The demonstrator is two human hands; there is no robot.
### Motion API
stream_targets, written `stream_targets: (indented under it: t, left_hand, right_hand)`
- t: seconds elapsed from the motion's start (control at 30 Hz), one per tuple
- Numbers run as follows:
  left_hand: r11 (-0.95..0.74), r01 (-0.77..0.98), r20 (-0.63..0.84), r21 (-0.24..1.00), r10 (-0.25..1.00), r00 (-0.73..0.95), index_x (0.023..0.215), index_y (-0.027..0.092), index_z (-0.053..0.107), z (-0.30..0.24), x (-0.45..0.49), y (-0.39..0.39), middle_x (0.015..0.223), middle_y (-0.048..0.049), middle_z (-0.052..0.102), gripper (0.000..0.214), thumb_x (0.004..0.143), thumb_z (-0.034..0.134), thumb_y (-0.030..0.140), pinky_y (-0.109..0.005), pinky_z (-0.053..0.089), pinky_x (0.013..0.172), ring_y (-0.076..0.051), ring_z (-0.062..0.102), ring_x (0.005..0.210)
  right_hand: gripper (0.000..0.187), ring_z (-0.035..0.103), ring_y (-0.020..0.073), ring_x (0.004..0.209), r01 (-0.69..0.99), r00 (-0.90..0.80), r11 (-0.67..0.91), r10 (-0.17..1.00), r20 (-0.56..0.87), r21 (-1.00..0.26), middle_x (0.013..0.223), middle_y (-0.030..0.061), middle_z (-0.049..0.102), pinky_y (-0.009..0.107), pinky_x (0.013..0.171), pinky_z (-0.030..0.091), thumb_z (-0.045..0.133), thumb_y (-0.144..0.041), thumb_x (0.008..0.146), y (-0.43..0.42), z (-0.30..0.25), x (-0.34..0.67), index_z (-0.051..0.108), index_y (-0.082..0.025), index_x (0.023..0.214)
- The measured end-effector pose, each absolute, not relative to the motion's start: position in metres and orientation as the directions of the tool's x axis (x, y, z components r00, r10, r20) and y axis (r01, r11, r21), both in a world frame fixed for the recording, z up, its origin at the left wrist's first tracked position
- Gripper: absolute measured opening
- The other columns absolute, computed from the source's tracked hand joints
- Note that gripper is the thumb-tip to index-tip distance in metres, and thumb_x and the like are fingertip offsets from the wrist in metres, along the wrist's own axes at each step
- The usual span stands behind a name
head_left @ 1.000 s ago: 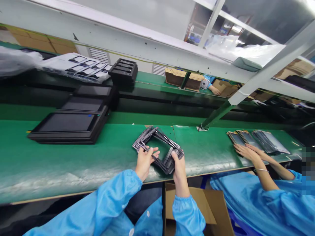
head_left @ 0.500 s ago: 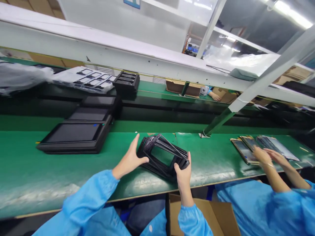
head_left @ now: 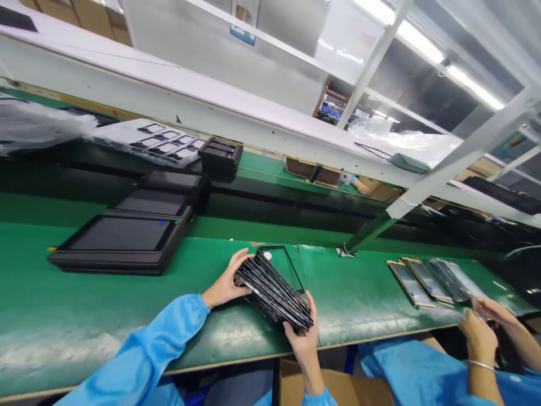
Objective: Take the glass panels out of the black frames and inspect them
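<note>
Between my two hands is a stack of thin black rectangular frames (head_left: 274,296), tilted so that their edges face me. My left hand (head_left: 230,280) grips the stack's left end, thumb in front and fingers behind. At the right end, my right hand (head_left: 303,332) is closed on it, the thumb on the near side. One single black frame (head_left: 291,268) lies behind the stack on the green bench (head_left: 169,316), partly hidden by it. A small white round spot (head_left: 267,256) shows inside that frame's opening.
Stacked black screen panels (head_left: 114,239) stand at the left. A black tray (head_left: 220,153) and bagged frames (head_left: 164,141) lie on the back ledge. To the right a co-worker's hands (head_left: 479,330) are near more screens (head_left: 416,282). A slanted post (head_left: 397,210) rises from the bench.
The frames, loosely fanned before, are now squared into a tighter stack with edges toward me. One frame lies apart behind it. The co-worker's hands have moved nearer the bench's front edge.
</note>
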State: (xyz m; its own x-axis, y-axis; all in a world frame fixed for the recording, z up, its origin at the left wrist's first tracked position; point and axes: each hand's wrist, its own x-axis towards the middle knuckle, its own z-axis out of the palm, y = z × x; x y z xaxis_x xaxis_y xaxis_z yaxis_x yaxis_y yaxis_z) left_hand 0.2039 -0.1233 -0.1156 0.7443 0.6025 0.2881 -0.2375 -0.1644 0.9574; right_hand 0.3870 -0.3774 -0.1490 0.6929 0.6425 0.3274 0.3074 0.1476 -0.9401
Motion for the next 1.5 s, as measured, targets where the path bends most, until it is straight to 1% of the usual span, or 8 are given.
stream_targets:
  t: [0.2, 0.43, 0.67, 0.8, 0.9, 1.13, 1.3, 1.5]
  left_hand:
    - [-0.052, -0.335, 0.304, 0.941, 0.568, 0.765, 0.164, 0.027, 0.036, -0.123, 0.242, -0.112, 0.148, -0.0207, 0.061, 0.111, 0.074, 0.094, 0.058, -0.064, 0.042, 0.119, -0.041, 0.062, 0.136]
    - [0.041, -0.332, 0.272, 0.942, 0.483, 0.832, 0.166, 0.025, 0.04, -0.119, 0.217, -0.11, 0.163, -0.0229, 0.051, 0.113, 0.072, 0.097, 0.051, -0.059, 0.033, 0.126, -0.042, 0.05, 0.15]
    - [0.008, -0.281, 0.246, 0.96, 0.462, 0.852, 0.168, 0.026, 0.039, -0.116, 0.208, -0.113, 0.168, -0.0214, 0.045, 0.118, 0.069, 0.097, 0.055, -0.059, 0.034, 0.125, -0.042, 0.048, 0.152]
    - [-0.093, -0.231, 0.245, 0.968, 0.522, 0.817, 0.159, 0.023, 0.051, -0.114, 0.217, -0.12, 0.16, -0.0198, 0.054, 0.106, 0.069, 0.096, 0.055, -0.056, 0.038, 0.124, -0.04, 0.052, 0.147]
    - [-0.185, -0.126, 0.212, 0.975, 0.577, 0.789, 0.139, 0.018, 0.065, -0.105, 0.215, -0.12, 0.133, -0.0162, 0.07, 0.072, 0.079, 0.087, 0.051, -0.053, 0.05, 0.112, -0.036, 0.067, 0.126]
    - [-0.398, 0.355, -0.094, 0.846, 0.544, 0.834, 0.108, 0.015, 0.073, -0.037, 0.184, -0.037, 0.104, -0.0051, 0.074, 0.027, 0.09, 0.081, 0.033, -0.044, 0.06, 0.09, -0.026, 0.072, 0.098]
    - [-0.468, 0.638, -0.415, 0.611, 0.497, 0.762, 0.123, 0.015, 0.07, 0.005, 0.179, 0.039, 0.121, -0.0085, 0.072, 0.03, 0.101, 0.072, 0.035, -0.043, 0.063, 0.087, -0.025, 0.073, 0.102]
    - [-0.538, 0.693, -0.513, 0.481, 0.468, 0.72, 0.126, 0.013, 0.07, 0.004, 0.188, 0.054, 0.127, -0.0065, 0.071, 0.036, 0.101, 0.071, 0.039, -0.045, 0.063, 0.092, -0.032, 0.071, 0.109]
  right_hand:
    - [0.074, 0.073, 0.029, 0.116, 0.312, 0.7, 0.16, 0.627, 0.34, -0.936, 0.133, 0.0158, 0.071, 0.041, 0.097, 0.06, 0.079, -0.04, 0.086, -0.363, -0.14, 0.388, 0.049, -0.019, 0.15]
    - [0.126, 0.061, 0.0393, 0.135, 0.358, 0.717, 0.148, 0.589, 0.373, -0.922, 0.148, 0.0231, 0.056, 0.056, 0.112, 0.049, 0.081, -0.076, 0.074, -0.368, -0.139, 0.374, 0.02, -0.019, 0.167]
    - [0.134, 0.055, 0.0416, 0.139, 0.394, 0.722, 0.109, 0.578, 0.381, -0.913, 0.151, 0.0252, 0.051, 0.058, 0.113, 0.046, 0.078, -0.082, 0.072, -0.374, -0.136, 0.366, 0.012, -0.017, 0.17]
    - [0.115, 0.061, 0.0378, 0.129, 0.381, 0.8, -0.003, 0.503, 0.328, -0.925, 0.146, 0.0216, 0.056, 0.052, 0.11, 0.05, 0.082, -0.067, 0.077, -0.372, -0.136, 0.363, 0.029, -0.016, 0.166]
    - [0.098, 0.067, 0.0335, 0.121, 0.348, 0.843, -0.051, 0.454, 0.288, -0.936, 0.144, 0.02, 0.059, 0.047, 0.107, 0.053, 0.076, -0.054, 0.088, -0.365, -0.14, 0.353, 0.03, -0.017, 0.166]
    - [0.08, 0.078, 0.0266, 0.103, 0.3, 0.736, -0.024, 0.641, 0.215, -0.954, 0.122, 0.0147, 0.076, 0.043, 0.093, 0.063, 0.053, -0.043, 0.106, -0.316, -0.151, 0.286, 0.013, -0.019, 0.172]
    - [0.048, 0.075, 0.0265, 0.115, 0.451, 0.547, -0.02, 0.796, 0.259, -0.892, 0.134, 0.0148, 0.075, 0.041, 0.097, 0.061, 0.055, -0.042, 0.106, -0.301, -0.141, 0.282, 0.062, -0.021, 0.148]
    - [0.036, 0.059, 0.0342, 0.133, 0.784, 0.4, -0.076, 0.821, 0.408, -0.616, 0.132, 0.014, 0.073, 0.062, 0.116, 0.043, 0.054, -0.025, 0.102, -0.314, -0.126, 0.389, 0.078, -0.026, 0.129]
